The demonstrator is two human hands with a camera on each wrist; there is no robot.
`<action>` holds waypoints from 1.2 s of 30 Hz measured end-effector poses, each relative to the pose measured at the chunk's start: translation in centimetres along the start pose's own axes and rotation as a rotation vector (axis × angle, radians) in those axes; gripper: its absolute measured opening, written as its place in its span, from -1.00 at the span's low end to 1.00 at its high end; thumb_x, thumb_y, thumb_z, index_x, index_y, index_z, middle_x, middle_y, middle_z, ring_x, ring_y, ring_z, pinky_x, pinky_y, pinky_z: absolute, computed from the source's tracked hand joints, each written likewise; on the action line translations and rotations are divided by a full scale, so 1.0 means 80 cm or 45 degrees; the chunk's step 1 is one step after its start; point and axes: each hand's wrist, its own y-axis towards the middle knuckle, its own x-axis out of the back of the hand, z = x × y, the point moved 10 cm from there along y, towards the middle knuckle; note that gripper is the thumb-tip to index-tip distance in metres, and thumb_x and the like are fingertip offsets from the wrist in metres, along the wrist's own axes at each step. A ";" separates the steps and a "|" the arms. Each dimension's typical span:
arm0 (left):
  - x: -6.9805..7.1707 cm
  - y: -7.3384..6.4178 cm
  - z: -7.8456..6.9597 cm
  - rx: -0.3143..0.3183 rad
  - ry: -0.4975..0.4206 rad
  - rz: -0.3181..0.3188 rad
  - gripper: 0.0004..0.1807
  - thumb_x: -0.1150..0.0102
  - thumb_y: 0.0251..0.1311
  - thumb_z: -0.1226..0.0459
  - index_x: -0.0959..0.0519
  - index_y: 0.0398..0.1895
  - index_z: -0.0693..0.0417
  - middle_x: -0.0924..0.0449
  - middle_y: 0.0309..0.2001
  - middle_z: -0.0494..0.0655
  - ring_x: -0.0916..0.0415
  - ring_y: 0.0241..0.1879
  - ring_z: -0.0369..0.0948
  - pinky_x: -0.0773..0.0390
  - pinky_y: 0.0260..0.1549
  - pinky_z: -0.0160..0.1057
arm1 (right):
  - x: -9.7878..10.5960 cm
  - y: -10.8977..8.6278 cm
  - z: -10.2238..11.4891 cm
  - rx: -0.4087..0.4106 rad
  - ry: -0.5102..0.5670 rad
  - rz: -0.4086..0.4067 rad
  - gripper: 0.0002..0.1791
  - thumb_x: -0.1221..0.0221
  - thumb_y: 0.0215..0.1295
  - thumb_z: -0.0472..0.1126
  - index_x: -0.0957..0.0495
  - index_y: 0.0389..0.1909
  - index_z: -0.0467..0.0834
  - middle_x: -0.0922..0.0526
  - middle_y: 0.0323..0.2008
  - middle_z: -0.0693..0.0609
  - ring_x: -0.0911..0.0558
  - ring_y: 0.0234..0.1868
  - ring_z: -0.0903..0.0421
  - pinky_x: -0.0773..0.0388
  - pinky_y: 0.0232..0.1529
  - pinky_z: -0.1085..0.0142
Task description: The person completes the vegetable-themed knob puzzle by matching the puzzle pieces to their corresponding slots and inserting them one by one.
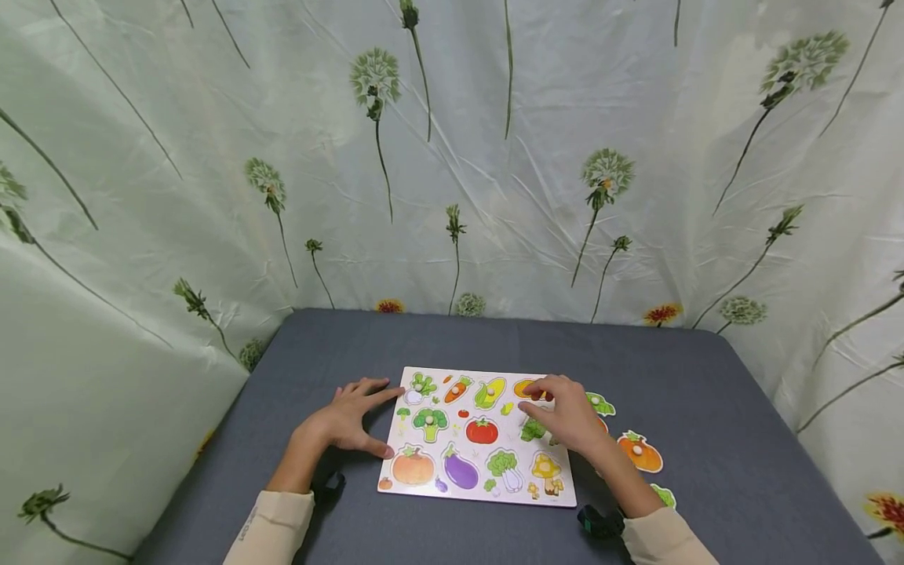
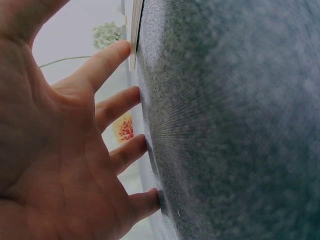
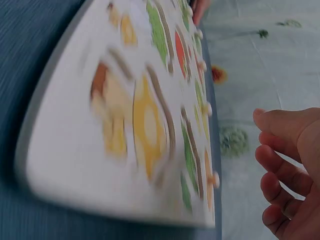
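Observation:
A white vegetable puzzle board point(image 1: 508, 431) lies on the table. My left hand point(image 1: 346, 416) has its fingers spread; the index finger and thumb are at the board's left edge. In the left wrist view, one fingertip point(image 2: 122, 47) touches that edge. My right hand point(image 1: 568, 412) hovers over the board's upper right, fingers loosely bent and holding nothing. Beside its fingertips is an orange piece point(image 1: 523, 388); in the right wrist view a knob point(image 3: 214, 180) stands up there, apart from the hand. Knobbed broccoli point(image 1: 429, 424), carrot point(image 1: 457, 390), corn point(image 1: 490, 394) and tomato point(image 1: 482, 431) sit on the board.
Right of the board lie a pumpkin piece point(image 1: 639, 453), a green piece point(image 1: 600, 404) and another green piece point(image 1: 664, 495) partly behind the right forearm. The dark cloth-covered table point(image 1: 339, 345) meets a flower-printed curtain point(image 1: 494, 196) behind and at the sides.

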 end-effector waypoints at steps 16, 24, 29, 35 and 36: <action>0.001 0.001 -0.004 -0.019 -0.011 0.011 0.21 -0.57 -0.25 -0.30 -0.29 0.58 -0.26 -0.12 0.59 0.11 -0.02 0.52 0.28 0.13 0.37 0.58 | 0.077 -0.052 -0.074 -0.191 -0.155 -0.074 -0.77 -0.44 0.27 -0.08 -0.78 -0.16 -0.12 -0.73 -0.32 0.06 -0.57 -0.27 0.07 -0.50 -0.28 0.19; -0.001 0.000 -0.001 -0.008 -0.017 0.017 0.19 -0.57 -0.25 -0.31 -0.29 0.58 -0.33 -0.11 0.60 0.08 0.00 0.54 0.27 0.14 0.39 0.58 | 0.076 -0.059 -0.096 -0.260 -0.175 -0.027 -0.75 -0.44 0.26 -0.05 -0.77 -0.19 -0.13 -0.68 -0.39 0.10 -0.46 -0.36 0.13 -0.38 -0.34 0.25; -0.001 0.001 -0.002 -0.002 -0.008 0.021 0.19 -0.56 -0.24 -0.31 -0.28 0.58 -0.34 -0.11 0.60 0.07 0.00 0.55 0.26 0.14 0.39 0.57 | 0.072 -0.062 -0.105 -0.267 -0.164 -0.005 -0.76 -0.44 0.25 -0.06 -0.77 -0.19 -0.13 -0.64 -0.43 0.10 -0.40 -0.42 0.15 -0.30 -0.41 0.29; 0.000 0.000 -0.002 -0.005 -0.011 0.015 0.20 -0.57 -0.25 -0.29 -0.28 0.58 -0.32 -0.11 0.60 0.08 0.00 0.54 0.28 0.14 0.38 0.59 | 0.065 -0.063 -0.110 -0.274 -0.152 0.020 -0.80 -0.44 0.25 -0.07 -0.76 -0.24 -0.11 -0.65 -0.45 0.11 -0.41 -0.47 0.17 -0.32 -0.45 0.31; 0.000 -0.001 -0.002 -0.006 -0.011 0.016 0.20 -0.57 -0.25 -0.29 -0.28 0.58 -0.32 -0.11 0.60 0.08 0.00 0.54 0.28 0.14 0.37 0.59 | 0.063 -0.064 -0.111 -0.278 -0.145 0.028 -0.80 -0.44 0.25 -0.06 -0.76 -0.24 -0.10 -0.66 -0.44 0.12 -0.43 -0.47 0.19 -0.34 -0.45 0.32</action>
